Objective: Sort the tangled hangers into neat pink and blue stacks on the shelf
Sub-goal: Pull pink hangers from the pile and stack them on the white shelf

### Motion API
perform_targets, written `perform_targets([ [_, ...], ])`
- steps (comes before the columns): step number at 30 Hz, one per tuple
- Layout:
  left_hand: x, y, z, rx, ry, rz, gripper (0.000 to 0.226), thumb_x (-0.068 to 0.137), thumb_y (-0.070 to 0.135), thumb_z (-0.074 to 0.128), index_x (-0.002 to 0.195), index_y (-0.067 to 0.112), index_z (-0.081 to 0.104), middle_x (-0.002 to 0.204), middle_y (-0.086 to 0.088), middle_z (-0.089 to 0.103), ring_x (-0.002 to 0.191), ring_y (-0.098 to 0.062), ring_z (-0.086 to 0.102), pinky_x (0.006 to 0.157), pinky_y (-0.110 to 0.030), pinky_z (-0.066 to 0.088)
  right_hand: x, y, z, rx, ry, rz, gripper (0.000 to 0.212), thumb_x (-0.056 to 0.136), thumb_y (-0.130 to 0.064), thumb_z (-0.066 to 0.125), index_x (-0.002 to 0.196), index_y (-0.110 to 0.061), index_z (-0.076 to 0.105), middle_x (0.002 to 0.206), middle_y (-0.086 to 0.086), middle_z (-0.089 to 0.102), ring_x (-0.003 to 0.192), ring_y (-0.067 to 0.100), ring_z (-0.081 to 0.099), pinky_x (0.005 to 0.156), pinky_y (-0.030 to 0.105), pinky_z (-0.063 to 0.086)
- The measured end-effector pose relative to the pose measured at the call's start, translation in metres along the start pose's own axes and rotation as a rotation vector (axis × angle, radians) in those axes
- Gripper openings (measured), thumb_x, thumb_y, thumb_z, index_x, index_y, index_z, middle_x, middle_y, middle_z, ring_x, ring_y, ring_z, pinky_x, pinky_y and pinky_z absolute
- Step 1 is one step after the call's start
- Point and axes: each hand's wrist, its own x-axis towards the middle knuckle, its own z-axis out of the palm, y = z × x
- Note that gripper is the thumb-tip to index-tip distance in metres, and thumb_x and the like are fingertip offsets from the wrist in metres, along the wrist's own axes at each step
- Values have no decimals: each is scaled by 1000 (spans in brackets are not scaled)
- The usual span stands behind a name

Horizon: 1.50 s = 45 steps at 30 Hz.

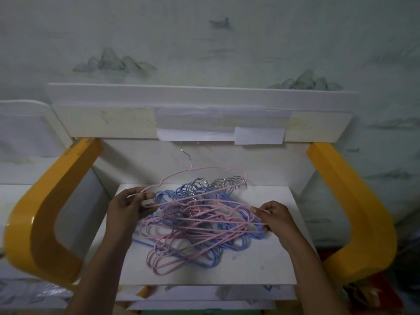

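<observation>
One tangled heap of pink and blue hangers (pixel 200 226) lies mid-shelf (pixel 272 264); the count of each colour is likely a dozen or so, too knotted to tell. One pink hanger (pixel 204 170) is raised, pinched by the left hand (pixel 127 206). The right hand (pixel 276 215) grips pink wires at the heap's right edge. Bare shelf shows in front and to the right, between two yellow side arms (pixel 41 214).

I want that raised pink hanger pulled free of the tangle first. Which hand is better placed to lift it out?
Probably the left hand: it already grips the raised pink hanger at its end. The right hand holds pink wires low in the tangle.
</observation>
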Motion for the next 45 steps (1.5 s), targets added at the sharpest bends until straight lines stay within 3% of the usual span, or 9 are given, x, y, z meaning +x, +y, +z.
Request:
perform_targets([
  [7, 4, 1, 2, -12, -1, -3, 17, 99, -1, 46, 100, 0, 63, 87, -18, 72, 70, -30, 71, 63, -30, 60, 0, 0, -5, 37, -132, 78, 33, 71, -9, 85, 87, -3, 57, 62, 9, 59, 48, 19, 51, 46, 26, 42],
  [13, -1, 4, 10, -31, -24, -3, 17, 98, -2, 46, 96, 1, 63, 75, -7, 75, 64, -24, 72, 59, -27, 59, 7, -5, 8, -52, -29, 181, 45, 81, -51, 72, 70, -8, 66, 61, 8, 47, 54, 21, 43, 43, 23, 36],
  [17, -3, 4, 11, -28, -22, -5, 17, 99, -1, 46, 95, 3, 63, 74, -5, 75, 62, -22, 72, 57, -26, 59, 6, -8, 12, -43, -68, 186, 30, 82, -33, 76, 65, -14, 62, 54, 1, 41, 50, 16, 38, 44, 22, 32],
  [22, -4, 4, 10, -23, -19, -4, 17, 99, -1, 46, 97, 2, 62, 75, -5, 75, 63, -23, 72, 60, -28, 60, 6, -10, 9, -94, -65, 112, 15, 78, -18, 80, 73, -11, 68, 59, 2, 59, 56, 17, 53, 50, 23, 41],
  [27, -4, 4, 7, -2, -8, -2, 17, 99, 1, 47, 98, 3, 64, 78, -8, 75, 67, -26, 73, 64, -30, 61, 0, -12, -1, 37, -119, 35, 10, 91, -12, 64, 87, -9, 72, 60, 5, 56, 51, 17, 49, 52, 26, 42],
  [33, -12, 8, 1, -11, 15, -7, 18, 99, -1, 46, 94, 5, 63, 75, -7, 75, 65, -25, 73, 60, -27, 60, -17, -18, -32, 349, -340, 88, 24, 95, 5, 46, 112, 4, 63, 100, 25, 71, 92, 36, 71, 76, 33, 61],
  [36, -19, 11, -2, -22, 25, -10, 18, 99, -2, 46, 93, 4, 62, 76, -10, 73, 63, -24, 72, 59, -27, 59, -22, -19, -36, 301, -338, 65, 22, 96, 1, 48, 114, 5, 59, 105, 27, 70, 98, 40, 70, 79, 34, 60],
  [39, -25, 12, -8, -15, 29, -14, 18, 100, -2, 44, 96, 3, 61, 84, -15, 70, 63, -24, 72, 58, -26, 59, -32, -24, -35, 283, -313, -31, 39, 86, -24, 67, 113, 2, 61, 101, 27, 71, 94, 40, 70, 75, 34, 60],
  [45, -36, 19, -26, -28, 21, 7, 15, 100, -1, 44, 104, -2, 58, 91, -19, 67, 62, -20, 72, 59, -25, 59, -57, -30, -30, 293, -238, -160, 24, 98, -21, 52, 114, -10, 67, 95, 23, 73, 93, 37, 72, 77, 32, 60],
])
